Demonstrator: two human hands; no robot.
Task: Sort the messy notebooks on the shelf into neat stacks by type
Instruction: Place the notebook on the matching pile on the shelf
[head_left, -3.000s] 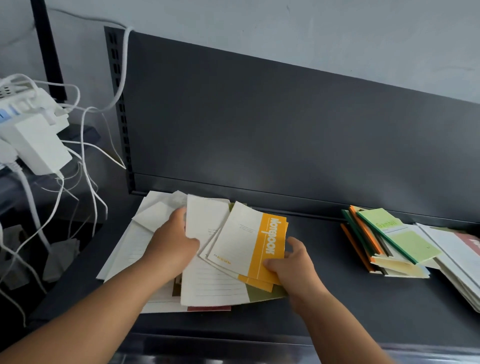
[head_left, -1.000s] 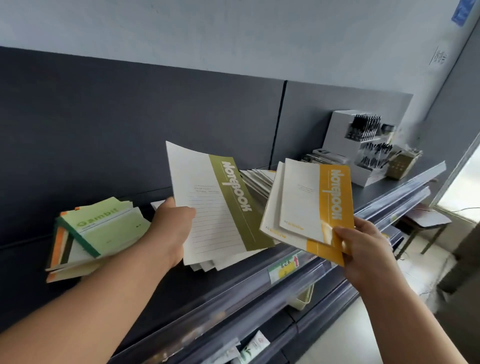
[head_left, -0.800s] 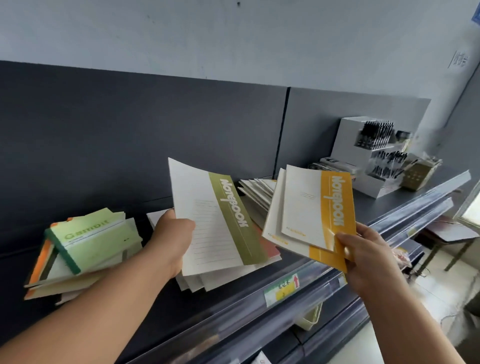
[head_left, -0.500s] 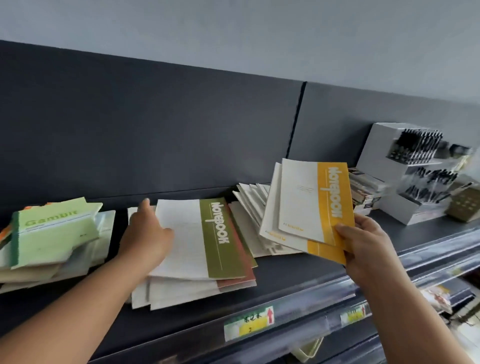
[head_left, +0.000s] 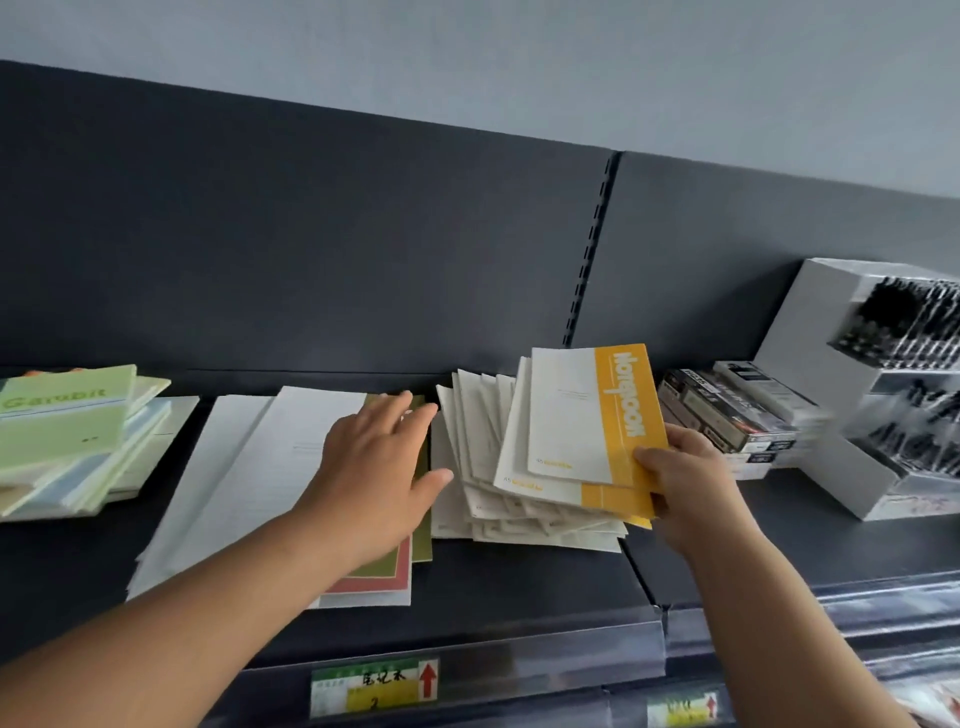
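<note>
Nearest to us, the shelf (head_left: 519, 587) edge carries a green and yellow price label (head_left: 374, 686) with a red arrow and handwritten characters we cannot make out. Our left hand (head_left: 376, 467) lies flat on the stack of olive-striped notebooks (head_left: 249, 467), fingers (head_left: 400, 421) straight and spread, gripping nothing. Our right hand (head_left: 685, 483) pinches two yellow-striped notebooks (head_left: 582, 426) by their lower corner, thumb on top, holding them tilted over a fanned pile of cream notebooks (head_left: 478, 457); the stripe reads "Notebook". Further left sits a stack of green notebooks (head_left: 62, 421) marked "Gambit". Right of the pile, dark boxes (head_left: 727, 410) lie beside a white pen display (head_left: 831, 353).
</note>
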